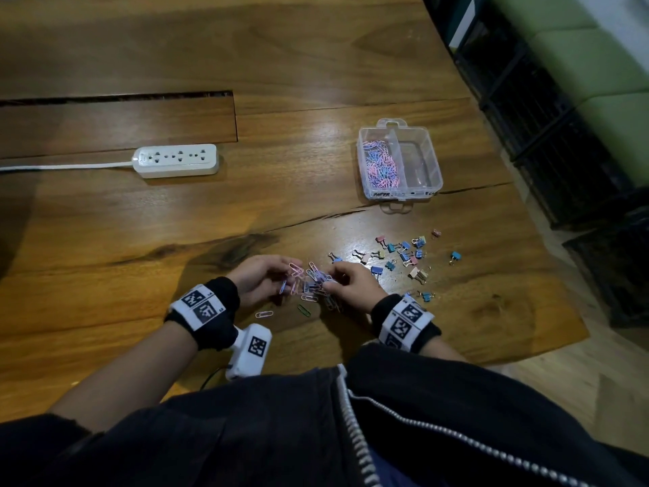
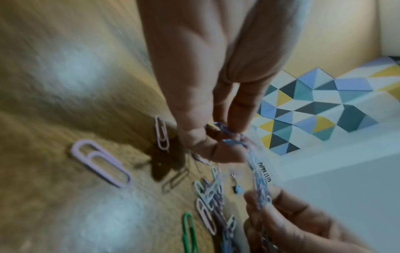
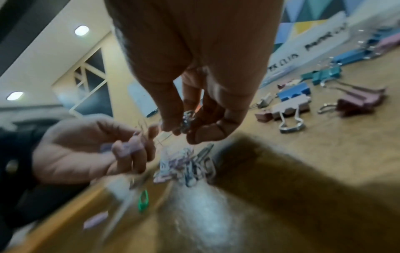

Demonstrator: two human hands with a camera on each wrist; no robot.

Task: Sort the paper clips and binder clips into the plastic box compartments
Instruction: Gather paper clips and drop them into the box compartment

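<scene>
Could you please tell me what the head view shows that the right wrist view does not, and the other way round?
Only the head view shows the plastic box whole, paper clips filling its left compartment, and the power strip. Only the right wrist view shows ceiling lights and the right hand pinching clips close up. Both show the left hand, the paper clips, the green clip and the binder clips.
</scene>
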